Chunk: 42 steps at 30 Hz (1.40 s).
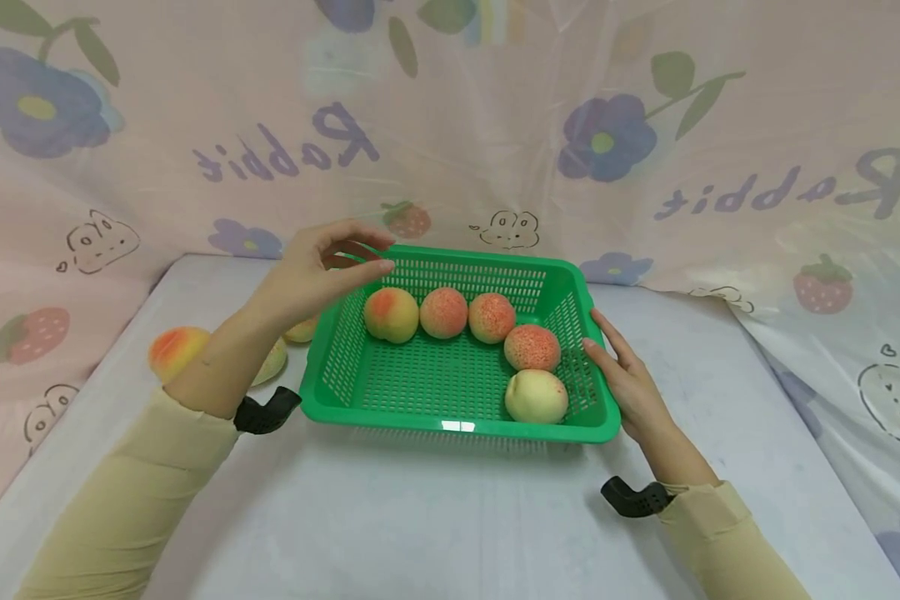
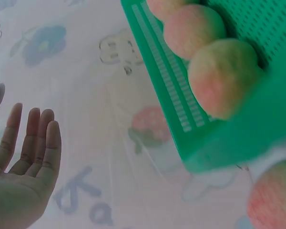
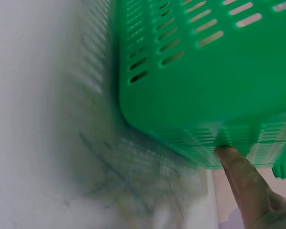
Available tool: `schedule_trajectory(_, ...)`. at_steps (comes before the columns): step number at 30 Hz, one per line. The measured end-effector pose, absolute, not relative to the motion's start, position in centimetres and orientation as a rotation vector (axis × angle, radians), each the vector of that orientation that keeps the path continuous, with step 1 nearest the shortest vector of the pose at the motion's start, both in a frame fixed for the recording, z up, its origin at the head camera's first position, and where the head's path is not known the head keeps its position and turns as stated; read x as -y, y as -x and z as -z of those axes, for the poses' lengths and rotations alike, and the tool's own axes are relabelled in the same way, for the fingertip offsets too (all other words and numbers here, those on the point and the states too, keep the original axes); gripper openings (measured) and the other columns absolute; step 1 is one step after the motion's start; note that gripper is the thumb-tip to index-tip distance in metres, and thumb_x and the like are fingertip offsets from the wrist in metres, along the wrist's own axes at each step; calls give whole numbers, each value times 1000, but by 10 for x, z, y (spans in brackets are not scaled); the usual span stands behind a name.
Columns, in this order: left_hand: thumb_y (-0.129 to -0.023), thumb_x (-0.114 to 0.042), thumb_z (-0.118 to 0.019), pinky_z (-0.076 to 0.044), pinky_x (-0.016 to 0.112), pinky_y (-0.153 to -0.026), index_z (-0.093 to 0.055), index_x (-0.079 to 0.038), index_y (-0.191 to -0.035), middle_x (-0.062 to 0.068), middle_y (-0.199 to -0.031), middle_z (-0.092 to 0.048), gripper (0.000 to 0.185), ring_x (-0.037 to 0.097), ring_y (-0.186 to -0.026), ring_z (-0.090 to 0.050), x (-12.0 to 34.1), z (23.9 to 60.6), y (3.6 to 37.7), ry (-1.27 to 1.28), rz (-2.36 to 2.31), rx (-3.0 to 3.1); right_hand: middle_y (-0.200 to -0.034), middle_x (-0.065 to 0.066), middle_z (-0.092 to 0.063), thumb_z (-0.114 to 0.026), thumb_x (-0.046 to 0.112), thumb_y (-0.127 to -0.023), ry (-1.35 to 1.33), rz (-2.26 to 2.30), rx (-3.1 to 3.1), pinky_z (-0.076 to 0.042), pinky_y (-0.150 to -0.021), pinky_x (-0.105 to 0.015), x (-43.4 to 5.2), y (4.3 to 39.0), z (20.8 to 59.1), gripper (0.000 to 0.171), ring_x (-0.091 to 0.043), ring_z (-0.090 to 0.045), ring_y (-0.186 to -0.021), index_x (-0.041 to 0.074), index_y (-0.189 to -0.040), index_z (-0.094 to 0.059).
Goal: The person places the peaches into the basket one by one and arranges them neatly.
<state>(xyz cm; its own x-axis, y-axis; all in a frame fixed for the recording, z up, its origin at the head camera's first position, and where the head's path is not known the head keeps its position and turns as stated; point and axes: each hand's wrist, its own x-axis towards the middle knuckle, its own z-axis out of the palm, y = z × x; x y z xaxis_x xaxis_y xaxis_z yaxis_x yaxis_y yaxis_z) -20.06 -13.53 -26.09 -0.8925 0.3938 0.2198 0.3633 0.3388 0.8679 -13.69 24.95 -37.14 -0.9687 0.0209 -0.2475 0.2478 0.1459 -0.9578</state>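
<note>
Basket [image 1: 450, 379] against right fingers [image 1: 607, 337]

basket [image 1: 345, 367] front half free, peaches [image 1: 442, 312] behind

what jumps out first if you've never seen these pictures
A bright green basket sits mid-table with five peaches in it, three along its far wall and two by its right wall. The right hand rests against the basket's right side, and the left hand hovers open above its far left corner.
</note>
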Motion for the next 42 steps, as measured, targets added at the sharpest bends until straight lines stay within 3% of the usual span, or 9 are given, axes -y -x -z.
schedule_trajectory(6, -92, -34, -65, -51, 27, -79, -64, -19, -118, -2, -117, -62, 31, 15, -104, -58, 161, 266, 189, -508, -1648, -2629, -150, -18, -29, -50, 49, -96, -267, 1936, -2234, -56, -77, -26, -250, 137, 371, 64, -4, -62, -96, 46, -151, -16)
schedule_trajectory(13, -92, -34, -65, -45, 26, -90, -63, -19, -120, -4, -116, -62, 33, 11, -105, -57, 182, 272, 183, -470, -1628, -2717, -150, -17, -28, -50, 48, -96, -256, 1943, -2234, -56, -77, -26, -248, 138, 372, 64, -4, -62, -97, 45, -151, -16)
schedule_trajectory(26, -91, -29, -67, -41, 14, -87, -64, -16, -116, -19, -102, -62, 29, 0, -100, -54, 222, 300, 186, -315, -1600, -2853, -152, -17, -26, -51, 46, -97, -249, 1960, -2228, -56, -77, -25, -248, 139, 374, 63, -4, -61, -98, 46, -150, -18)
schedule_trajectory(30, -91, -30, -67, -41, 10, -86, -62, -14, -121, -20, -107, -59, 35, -1, -101, -53, 227, 308, 190, -262, -1592, -2845, -151, -15, -27, -51, 46, -97, -236, 1965, -2230, -55, -78, -25, -249, 139, 373, 63, -4, -61, -99, 45, -151, -18)
schedule_trajectory(35, -91, -37, -65, -42, 19, -91, -50, -11, -135, -1, -128, -52, 54, 15, -112, -51, 228, 318, 199, -152, -1527, -2808, -147, -13, -31, -51, 46, -97, -244, 1967, -2230, -56, -78, -26, -249, 139, 374, 63, -5, -61, -99, 45, -151, -18)
schedule_trajectory(38, -90, -39, -65, -42, 35, -100, -41, -10, -143, 15, -139, -45, 65, 29, -122, -47, 227, 324, 205, -130, -1517, -2793, -148, -13, -30, -51, 46, -96, -254, 1966, -2229, -56, -78, -25, -249, 139, 375, 62, -5, -61, -99, 45, -150, -19)
schedule_trajectory(42, -90, -37, -66, -38, 52, -104, -34, -9, -147, 22, -145, -38, 71, 40, -128, -41, 227, 333, 213, -113, -1518, -2773, -152, -15, -27, -51, 49, -96, -262, 1942, -2241, -55, -79, -25, -249, 139, 374, 63, -4, -59, -101, 47, -149, -19)
